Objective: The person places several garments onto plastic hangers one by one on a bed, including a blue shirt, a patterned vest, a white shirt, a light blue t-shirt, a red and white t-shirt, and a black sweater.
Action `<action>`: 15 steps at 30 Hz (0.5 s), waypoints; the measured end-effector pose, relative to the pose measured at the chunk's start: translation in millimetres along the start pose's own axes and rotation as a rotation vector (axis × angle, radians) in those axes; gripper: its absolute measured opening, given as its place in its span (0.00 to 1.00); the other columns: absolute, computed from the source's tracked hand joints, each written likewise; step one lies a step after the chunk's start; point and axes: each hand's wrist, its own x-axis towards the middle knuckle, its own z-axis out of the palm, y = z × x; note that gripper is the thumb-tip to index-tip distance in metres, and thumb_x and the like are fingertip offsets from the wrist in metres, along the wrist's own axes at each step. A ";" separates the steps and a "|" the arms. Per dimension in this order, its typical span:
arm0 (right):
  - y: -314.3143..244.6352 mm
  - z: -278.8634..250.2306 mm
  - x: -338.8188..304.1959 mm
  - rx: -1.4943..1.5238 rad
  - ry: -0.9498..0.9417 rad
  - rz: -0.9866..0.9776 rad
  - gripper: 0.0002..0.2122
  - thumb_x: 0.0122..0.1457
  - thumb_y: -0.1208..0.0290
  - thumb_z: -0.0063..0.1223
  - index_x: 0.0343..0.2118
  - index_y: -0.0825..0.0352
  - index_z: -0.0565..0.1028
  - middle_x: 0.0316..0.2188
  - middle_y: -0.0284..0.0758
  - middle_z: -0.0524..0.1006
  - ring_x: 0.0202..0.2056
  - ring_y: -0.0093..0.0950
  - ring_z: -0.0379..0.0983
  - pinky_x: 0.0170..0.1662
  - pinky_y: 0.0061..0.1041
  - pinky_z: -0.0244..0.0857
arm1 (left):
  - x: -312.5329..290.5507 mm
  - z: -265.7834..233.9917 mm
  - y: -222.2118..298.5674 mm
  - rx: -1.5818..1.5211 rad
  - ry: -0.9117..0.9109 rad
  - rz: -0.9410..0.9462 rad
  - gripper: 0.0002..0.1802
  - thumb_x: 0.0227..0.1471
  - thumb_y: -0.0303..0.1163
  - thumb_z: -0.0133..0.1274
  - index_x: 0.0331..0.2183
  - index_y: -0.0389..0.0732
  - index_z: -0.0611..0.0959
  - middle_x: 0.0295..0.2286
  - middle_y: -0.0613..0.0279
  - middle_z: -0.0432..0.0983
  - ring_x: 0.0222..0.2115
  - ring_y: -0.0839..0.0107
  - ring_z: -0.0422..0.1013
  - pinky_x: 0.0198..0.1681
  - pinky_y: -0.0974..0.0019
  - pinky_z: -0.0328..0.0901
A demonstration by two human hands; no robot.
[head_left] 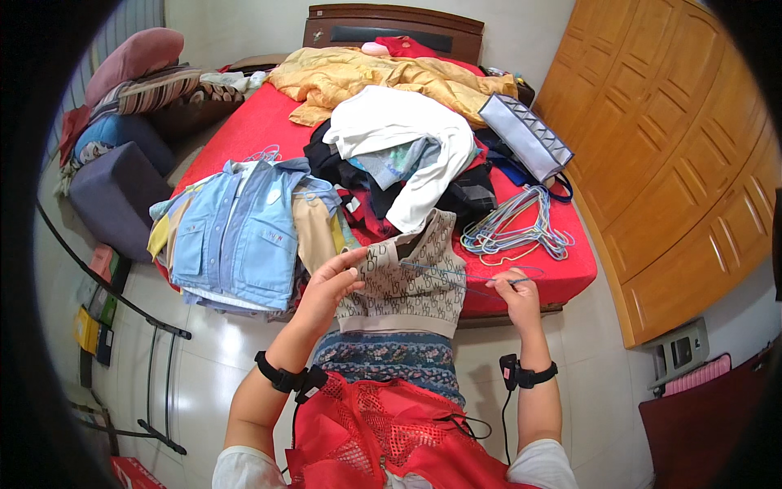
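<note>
Patterned sleeveless top (403,297) is at the near edge of the bed (577,273), hem reaching past that edge in view; can't tell how much of it the bed supports.

Right grip (516,292): fingers curled closed on the hook end of a blue wire hanger (432,266), just off the bed's near edge. Wire runs across the top; can't tell if it's inside or in front. Left grip (342,275): thumb and index spread, right by the top's left side; can't tell if it pinches fabric.

Handling, my read: top is light, soft, limp knit, stretchy, not fragile. Will sag and fold if held at one point. Best hold: shoulder straps or neckline edge, not the hem. Hanger: light, thin, springy, may twist or snag knit. Hold at the hook's neck.

Spare hangers (521,228) lie tangled at the bed's near right corner.
</note>
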 end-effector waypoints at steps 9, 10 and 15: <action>-8.9 15.7 22.6 0.104 -0.041 -0.036 0.10 0.59 0.69 0.54 0.25 0.70 0.78 0.24 0.33 0.74 0.31 0.25 0.69 0.38 0.24 0.62 | -10.2 14.8 19.7 0.912 0.187 0.042 0.24 0.54 0.30 0.51 0.53 0.41 0.71 0.36 0.56 0.72 0.37 0.67 0.71 0.40 0.64 0.65; -10.2 18.2 22.4 0.105 -0.045 -0.037 0.10 0.59 0.69 0.54 0.25 0.70 0.78 0.24 0.33 0.74 0.31 0.25 0.69 0.38 0.24 0.62 | -9.6 12.7 17.7 0.912 0.192 0.041 0.24 0.54 0.30 0.51 0.53 0.41 0.71 0.36 0.56 0.72 0.37 0.67 0.71 0.40 0.64 0.65; -22.3 27.2 19.8 0.076 -0.057 -0.075 0.10 0.59 0.70 0.53 0.25 0.70 0.78 0.25 0.33 0.74 0.31 0.24 0.70 0.37 0.23 0.62 | 4.0 -0.4 -2.9 1.448 0.202 0.585 0.12 0.48 0.29 0.55 0.37 0.38 0.78 0.32 0.54 0.71 0.33 0.52 0.68 0.38 0.55 0.64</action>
